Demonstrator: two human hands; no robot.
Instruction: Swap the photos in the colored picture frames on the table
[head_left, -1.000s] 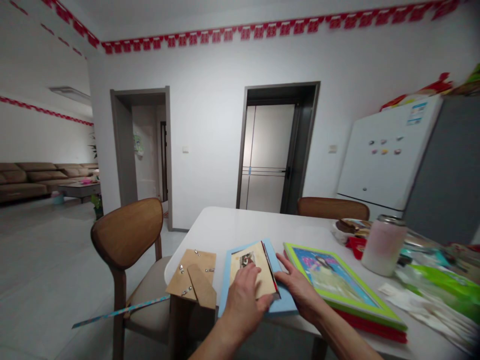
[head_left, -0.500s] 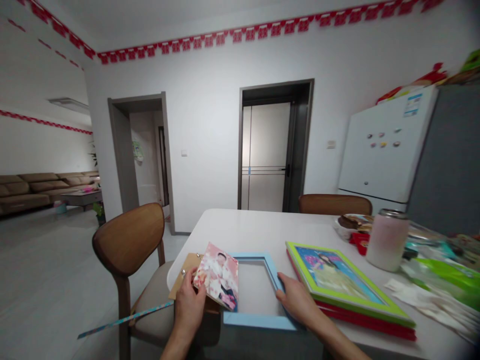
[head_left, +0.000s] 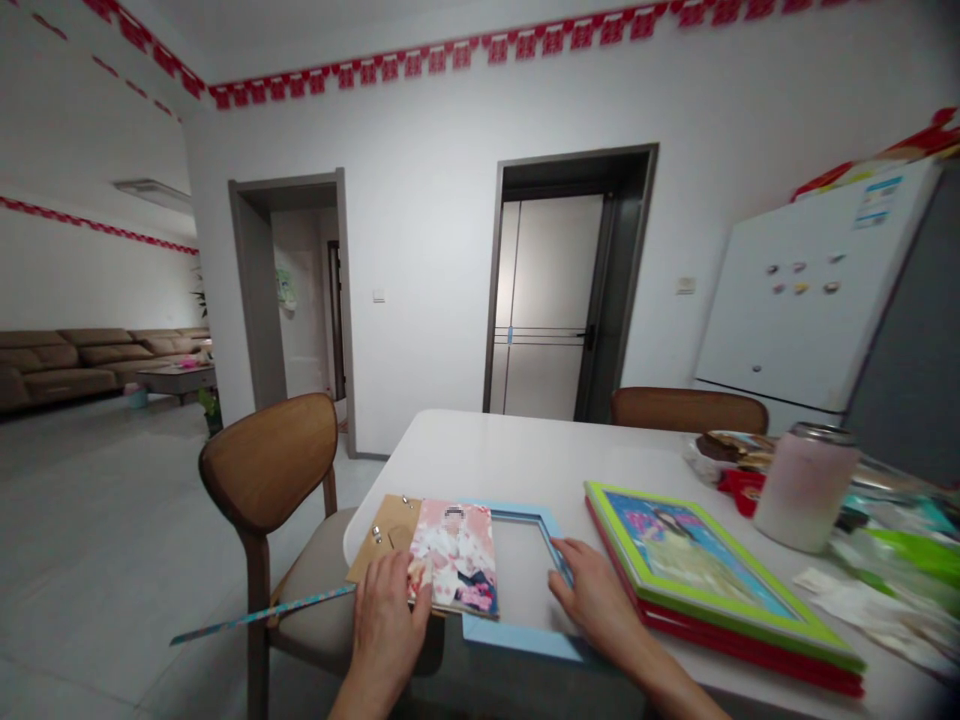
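A pink photo point(head_left: 459, 560) lies over the left part of a light blue frame point(head_left: 517, 636), partly on a brown backing board point(head_left: 381, 535) with metal clips. My left hand point(head_left: 391, 610) rests on the photo's left edge and the board, its fingers closed together around that edge. On the frame's right side is my right hand point(head_left: 596, 595), thumb and fingers gripping the blue border. Beside it, to the right, a green-framed picture point(head_left: 694, 560) lies on top of a red frame point(head_left: 757, 640).
The white table point(head_left: 495, 450) also holds a pink bottle point(head_left: 806, 487), a green plastic bag point(head_left: 907, 570) and white tissues point(head_left: 862, 610) at right. A wooden chair point(head_left: 277, 465) stands left, near a thin patterned strip point(head_left: 262, 612); another chair point(head_left: 690, 408) is behind the table.
The photo has gone from tilted up to lying flatter, with my left hand now flatter over its edge. The camera view has shifted slightly to the left.
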